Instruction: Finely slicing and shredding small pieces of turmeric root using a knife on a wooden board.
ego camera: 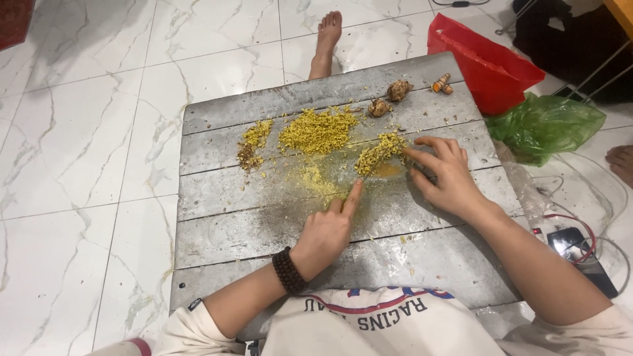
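Turmeric (319, 130) was the thing under your hands, and most of it already lay chopped on the grey plank surface (264, 224). Take the big yellow heap as the landmark: it sat near the far middle of the boards. Left of it lay a smaller, browner heap (252, 142). Right of it, and a little nearer you, a narrow strip of chopped bits (377, 153) was being worked. Between the heap and your left hand a thin yellow smear (315, 179) stained the wood.

Your left hand (326, 231) gripped what looked like a knife, forefinger stretched along its back toward the strip; the blade itself was hard to make out, so you could not be sure of it. The other fingers were curled shut around the handle. Your right hand (445, 178) lay flat beside the strip, fingers (422, 157) spread and slightly bent, tips touching its right end to steady it.

Beyond the heap and to the right, three or so whole roots (399, 89) waited uncut: two knobbly brown ones and a small orange piece (442, 84) near the far edge. A red bag (481, 62) and a green bag (544, 125) lay on the floor further right.

By my judgement, you were well past halfway: the bulk was chopped, the strip needed finer cutting, and the few whole roots remained.
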